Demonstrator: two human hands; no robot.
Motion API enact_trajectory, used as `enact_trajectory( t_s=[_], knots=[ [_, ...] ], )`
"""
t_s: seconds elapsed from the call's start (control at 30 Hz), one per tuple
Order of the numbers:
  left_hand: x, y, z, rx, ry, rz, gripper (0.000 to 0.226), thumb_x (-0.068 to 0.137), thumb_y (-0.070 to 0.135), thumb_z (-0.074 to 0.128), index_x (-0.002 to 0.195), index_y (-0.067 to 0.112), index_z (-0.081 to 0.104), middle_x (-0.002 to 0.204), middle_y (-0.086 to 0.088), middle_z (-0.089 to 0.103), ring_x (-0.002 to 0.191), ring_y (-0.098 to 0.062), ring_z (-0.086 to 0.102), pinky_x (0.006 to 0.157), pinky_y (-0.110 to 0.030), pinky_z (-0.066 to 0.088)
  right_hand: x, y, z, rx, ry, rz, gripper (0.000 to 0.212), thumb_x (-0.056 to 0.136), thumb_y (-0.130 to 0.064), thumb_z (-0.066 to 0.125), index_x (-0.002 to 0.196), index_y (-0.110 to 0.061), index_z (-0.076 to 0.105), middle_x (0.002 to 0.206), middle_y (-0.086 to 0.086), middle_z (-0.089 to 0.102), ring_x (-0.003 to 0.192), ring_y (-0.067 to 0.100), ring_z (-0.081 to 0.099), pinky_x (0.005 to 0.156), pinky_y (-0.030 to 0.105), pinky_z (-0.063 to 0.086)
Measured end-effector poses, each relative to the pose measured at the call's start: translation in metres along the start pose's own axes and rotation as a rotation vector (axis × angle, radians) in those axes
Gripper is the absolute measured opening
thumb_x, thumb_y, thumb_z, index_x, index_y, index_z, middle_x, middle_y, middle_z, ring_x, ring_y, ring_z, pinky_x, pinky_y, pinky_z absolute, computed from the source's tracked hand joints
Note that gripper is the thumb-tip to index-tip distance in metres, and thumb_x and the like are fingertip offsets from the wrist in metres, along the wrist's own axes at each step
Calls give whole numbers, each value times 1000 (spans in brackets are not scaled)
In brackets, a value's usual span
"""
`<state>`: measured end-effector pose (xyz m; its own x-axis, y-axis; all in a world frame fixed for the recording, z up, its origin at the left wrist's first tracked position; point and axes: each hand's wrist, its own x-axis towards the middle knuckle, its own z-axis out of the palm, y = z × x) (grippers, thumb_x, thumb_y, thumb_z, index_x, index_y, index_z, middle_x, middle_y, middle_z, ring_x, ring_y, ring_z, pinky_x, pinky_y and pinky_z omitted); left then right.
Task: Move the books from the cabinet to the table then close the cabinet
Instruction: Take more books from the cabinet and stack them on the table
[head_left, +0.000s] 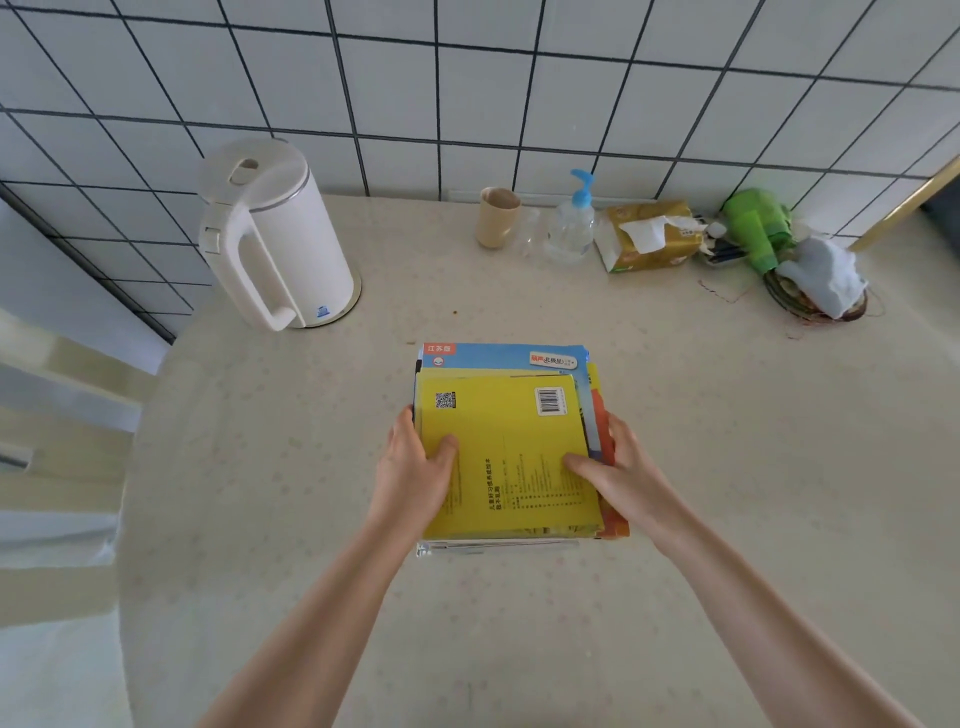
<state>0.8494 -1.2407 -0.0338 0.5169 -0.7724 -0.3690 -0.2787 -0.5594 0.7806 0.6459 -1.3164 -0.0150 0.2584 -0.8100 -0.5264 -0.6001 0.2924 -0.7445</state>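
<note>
Seen from above: two bare forearms reaching forward over a pale speckled bench (727, 467). Between them, a stack of books (506, 452), yellow cover on top, blue and orange covers showing at the far and right edges. Left hand (415, 467) clasping the stack's left edge, thumb lying on the yellow cover, fingers hidden down the side. Right hand (613, 467) clasping the right edge likewise, thumb on top, fingers curled round the orange spine. Whether the stack rests on the bench or hangs just above it: cannot tell. Farther back on the left, a white kettle (275, 234), well apart from the books. Along the tiled wall (467, 93), left to right: a beige cup (497, 217), a clear pump bottle (571, 223) with blue top, a tissue pack (649, 236), a green bottle (758, 228), a white cloth (823, 278).
</note>
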Motion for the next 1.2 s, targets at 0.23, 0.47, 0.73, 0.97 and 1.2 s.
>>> enact_trajectory(
  t_s=[0.23, 0.47, 0.73, 0.97, 1.2],
  knots=[
    [-18, 8, -2, 218, 218, 406, 55, 91, 13, 60, 141, 8, 39, 141, -9, 45, 129, -25, 42, 104, -26, 30, -49, 31, -9, -160, 301, -135, 56, 92, -31, 58, 143, -21, 37, 141, 2, 51, 128, 18, 48, 104, 40, 43],
    [-71, 23, 39, 202, 186, 742, 43, 83, 0, 66, 124, 3, 53, 119, -10, 58, 119, -31, 50, 102, -36, 41, -107, 68, -15, -348, 357, -311, 46, 91, -16, 61, 135, -15, 49, 134, -2, 57, 124, 15, 53, 98, 18, 35],
    [-162, 6, 98, 166, -162, 885, 29, 85, 4, 62, 114, 9, 60, 108, -1, 64, 106, -24, 57, 94, -22, 39, -204, 143, -29, -341, 539, -212, 33, 90, -13, 63, 122, -12, 60, 121, -1, 66, 113, 16, 62, 96, 16, 38],
    [-285, -28, 134, 191, -492, 963, 30, 87, 9, 61, 115, 19, 59, 99, 11, 67, 99, -15, 60, 89, -23, 43, -348, 224, -1, -299, 675, 16, 33, 94, -19, 56, 127, -18, 55, 122, -5, 63, 113, 15, 59, 91, 16, 36],
    [-417, -70, 181, 244, -884, 1046, 24, 88, 14, 59, 111, 22, 61, 93, 9, 69, 92, -9, 62, 87, -29, 48, -518, 311, 52, -173, 917, 329, 34, 94, -23, 56, 128, -17, 56, 115, -4, 68, 106, 15, 64, 87, 20, 42]
  ],
)
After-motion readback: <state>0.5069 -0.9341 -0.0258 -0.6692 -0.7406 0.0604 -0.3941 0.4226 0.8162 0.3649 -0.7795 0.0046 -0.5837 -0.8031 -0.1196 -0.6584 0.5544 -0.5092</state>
